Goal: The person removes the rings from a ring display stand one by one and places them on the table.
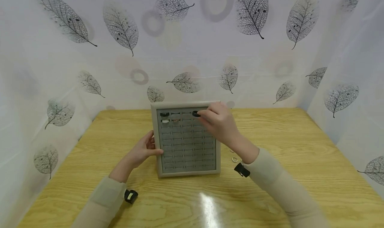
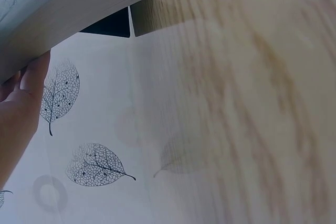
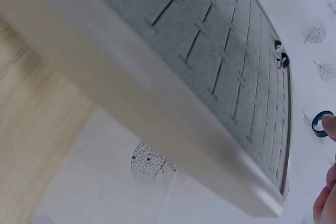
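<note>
A grey slotted ring display board (image 1: 189,173) with a pale frame stands on the table, leaning slightly back. My left hand (image 1: 143,150) grips its left edge, thumb on the front and fingers behind. Between thumb and finger, my right hand (image 1: 220,123) pinches a black ring (image 3: 314,125) in front of the board's upper right part; in the right wrist view that ring is clear of the slots. At the board's upper left sit a black ring (image 1: 164,114), a whitish ring (image 1: 165,121) and a copper-coloured ring (image 1: 176,120).
Silvery rings (image 1: 235,160) lie on the wooden table (image 1: 120,121) right of the board, partly hidden by my right forearm. A leaf-patterned curtain (image 1: 186,48) rises behind and at both sides. Each wrist wears a small black device (image 1: 131,196).
</note>
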Demonstrator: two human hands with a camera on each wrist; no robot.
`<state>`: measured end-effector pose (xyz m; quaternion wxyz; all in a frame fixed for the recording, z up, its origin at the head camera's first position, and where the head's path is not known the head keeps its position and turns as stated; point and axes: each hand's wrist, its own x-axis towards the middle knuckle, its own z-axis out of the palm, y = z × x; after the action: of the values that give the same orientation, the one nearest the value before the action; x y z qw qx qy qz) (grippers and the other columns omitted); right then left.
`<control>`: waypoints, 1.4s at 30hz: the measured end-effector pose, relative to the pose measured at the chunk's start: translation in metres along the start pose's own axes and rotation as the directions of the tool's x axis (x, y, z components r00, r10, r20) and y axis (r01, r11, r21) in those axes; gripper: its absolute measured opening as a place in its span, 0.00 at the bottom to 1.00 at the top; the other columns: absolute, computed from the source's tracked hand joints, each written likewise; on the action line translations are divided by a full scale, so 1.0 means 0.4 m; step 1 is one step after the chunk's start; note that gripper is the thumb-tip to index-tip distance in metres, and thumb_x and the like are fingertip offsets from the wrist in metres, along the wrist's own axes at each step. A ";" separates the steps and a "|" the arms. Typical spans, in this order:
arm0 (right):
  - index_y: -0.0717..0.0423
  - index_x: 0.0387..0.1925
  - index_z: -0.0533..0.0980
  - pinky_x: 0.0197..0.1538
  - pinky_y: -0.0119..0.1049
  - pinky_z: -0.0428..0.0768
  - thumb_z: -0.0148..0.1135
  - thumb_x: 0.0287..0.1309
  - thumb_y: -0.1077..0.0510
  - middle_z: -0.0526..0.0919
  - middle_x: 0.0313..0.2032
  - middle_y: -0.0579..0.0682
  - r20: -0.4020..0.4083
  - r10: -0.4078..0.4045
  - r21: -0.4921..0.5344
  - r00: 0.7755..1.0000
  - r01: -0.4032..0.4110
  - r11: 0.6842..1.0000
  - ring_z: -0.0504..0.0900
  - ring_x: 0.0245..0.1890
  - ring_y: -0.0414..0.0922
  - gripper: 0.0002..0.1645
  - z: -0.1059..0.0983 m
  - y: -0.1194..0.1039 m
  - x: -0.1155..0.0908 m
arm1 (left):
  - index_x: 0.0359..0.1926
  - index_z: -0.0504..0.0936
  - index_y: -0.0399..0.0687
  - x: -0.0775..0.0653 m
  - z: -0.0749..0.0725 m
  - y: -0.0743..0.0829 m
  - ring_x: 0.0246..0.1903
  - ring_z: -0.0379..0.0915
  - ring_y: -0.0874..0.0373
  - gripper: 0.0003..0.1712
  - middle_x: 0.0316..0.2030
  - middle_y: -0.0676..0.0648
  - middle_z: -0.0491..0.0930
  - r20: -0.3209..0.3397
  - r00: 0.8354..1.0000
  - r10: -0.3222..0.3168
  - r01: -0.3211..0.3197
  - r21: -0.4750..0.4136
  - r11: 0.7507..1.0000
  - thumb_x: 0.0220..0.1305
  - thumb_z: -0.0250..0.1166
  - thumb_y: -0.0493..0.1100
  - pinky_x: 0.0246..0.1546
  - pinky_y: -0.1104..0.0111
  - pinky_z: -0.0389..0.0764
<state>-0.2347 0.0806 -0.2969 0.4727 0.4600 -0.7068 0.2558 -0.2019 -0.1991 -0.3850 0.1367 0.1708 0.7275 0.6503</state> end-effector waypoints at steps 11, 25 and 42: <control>0.61 0.24 0.80 0.17 0.33 0.65 0.70 0.34 0.68 0.71 0.16 0.48 0.064 0.012 -0.074 0.998 -0.008 0.997 0.65 0.14 0.42 0.09 -0.055 0.017 -0.054 | 0.65 0.46 0.40 0.000 -0.002 0.003 0.47 0.69 0.50 0.47 0.52 0.33 0.65 -0.014 1.000 0.002 -0.001 0.013 1.000 0.50 0.66 0.34 0.43 0.60 0.72; 0.59 0.20 0.79 0.11 0.27 0.53 0.49 0.62 0.52 0.61 0.11 0.44 0.124 -0.026 -0.145 0.992 0.044 0.988 0.54 0.10 0.37 0.21 -0.130 0.026 -0.146 | 0.66 0.47 0.41 0.002 -0.002 -0.005 0.46 0.69 0.50 0.47 0.52 0.34 0.66 -0.009 1.000 0.004 -0.004 0.012 1.000 0.50 0.66 0.34 0.44 0.60 0.72; 0.55 0.17 0.74 0.12 0.25 0.61 0.64 0.43 0.60 0.70 0.15 0.42 0.474 0.106 -0.187 0.874 -0.018 0.982 0.64 0.12 0.35 0.08 -0.166 0.007 -0.301 | 0.65 0.47 0.40 0.001 0.000 0.001 0.45 0.70 0.50 0.47 0.51 0.34 0.67 -0.006 1.000 -0.005 0.005 -0.010 1.000 0.50 0.66 0.34 0.42 0.61 0.73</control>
<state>-0.1928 0.1842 -0.3775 0.3122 0.4424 -0.8364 0.0848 -0.2022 -0.1988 -0.3848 0.1371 0.1665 0.7251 0.6540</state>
